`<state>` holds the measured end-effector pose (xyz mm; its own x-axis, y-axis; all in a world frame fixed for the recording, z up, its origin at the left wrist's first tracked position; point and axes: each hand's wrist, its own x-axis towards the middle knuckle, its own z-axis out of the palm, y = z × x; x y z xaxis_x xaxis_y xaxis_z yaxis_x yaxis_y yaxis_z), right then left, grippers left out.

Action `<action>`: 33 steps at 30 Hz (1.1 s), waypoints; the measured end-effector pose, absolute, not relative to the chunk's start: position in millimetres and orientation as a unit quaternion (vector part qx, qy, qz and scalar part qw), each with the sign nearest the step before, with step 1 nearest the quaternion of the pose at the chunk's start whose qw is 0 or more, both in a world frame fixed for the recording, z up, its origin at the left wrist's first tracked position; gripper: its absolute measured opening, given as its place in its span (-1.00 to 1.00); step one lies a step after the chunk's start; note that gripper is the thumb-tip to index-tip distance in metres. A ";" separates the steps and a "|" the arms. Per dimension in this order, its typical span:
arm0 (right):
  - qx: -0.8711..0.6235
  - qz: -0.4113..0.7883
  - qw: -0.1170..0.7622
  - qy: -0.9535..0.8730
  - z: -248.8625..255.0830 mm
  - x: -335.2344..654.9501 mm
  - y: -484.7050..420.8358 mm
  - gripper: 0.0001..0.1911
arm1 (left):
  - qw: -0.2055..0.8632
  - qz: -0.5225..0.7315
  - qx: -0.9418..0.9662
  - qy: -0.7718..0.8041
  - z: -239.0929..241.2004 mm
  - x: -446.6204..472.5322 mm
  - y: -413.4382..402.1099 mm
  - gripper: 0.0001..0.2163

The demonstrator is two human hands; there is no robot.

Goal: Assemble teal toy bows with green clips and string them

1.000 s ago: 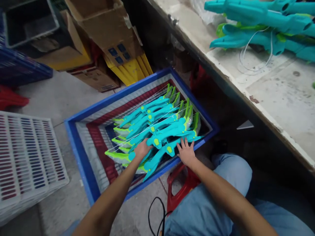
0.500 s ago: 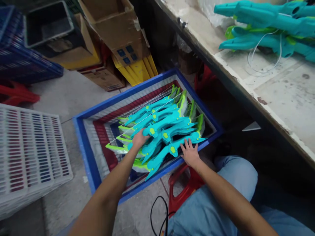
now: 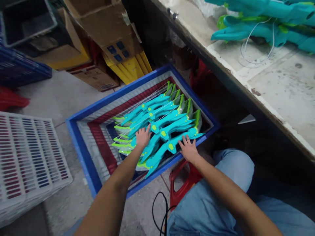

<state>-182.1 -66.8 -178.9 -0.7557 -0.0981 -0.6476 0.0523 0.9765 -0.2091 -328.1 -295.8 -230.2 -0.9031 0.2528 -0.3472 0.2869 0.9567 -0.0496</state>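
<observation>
Several teal and green toy bows (image 3: pixel 162 121) lie stacked in a row inside a blue crate (image 3: pixel 81 137) on the floor. My left hand (image 3: pixel 143 137) rests flat on the left limbs of the bows, fingers stretched out. My right hand (image 3: pixel 188 149) lies open on the nearest bow at the crate's near edge, fingers spread. Neither hand grips anything. Thin white strings run across the bows.
A workbench (image 3: pixel 275 85) at the right carries more teal bows (image 3: pixel 258 23) and a loose white string. Cardboard boxes (image 3: pixel 105 29) stand behind the crate. A white slatted crate (image 3: pixel 27 157) lies at the left. A red stool (image 3: pixel 182 183) and a black cable (image 3: pixel 158 209) are by my knee.
My left hand slid forward over the bows and flattened out. The bows were pushed closer together into a tidier row. My right hand stayed at the nearest bow.
</observation>
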 end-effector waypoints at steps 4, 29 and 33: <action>-0.003 -0.110 0.298 0.948 -172.8 -194.7 -61.5 -0.41 | 0.137 -0.047 0.120 0.982 -237.5 -322.1 -290.5 -0.49; 0.041 -0.154 0.206 0.966 -158.4 -223.8 0.5 -0.43 | 0.179 -0.015 0.079 0.980 -236.2 -313.4 -281.9 -0.41; 0.058 -0.192 0.057 0.978 -111.8 -157.9 30.0 -0.52 | 0.213 -0.061 0.059 0.973 -213.6 -315.8 -275.2 -0.44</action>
<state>-157.9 30.0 -111.8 -0.9867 0.0916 -0.1343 0.1356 0.9193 -0.3695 -315.8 -275.2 -213.6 -0.9024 0.0890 -0.4216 0.1413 0.9854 -0.0945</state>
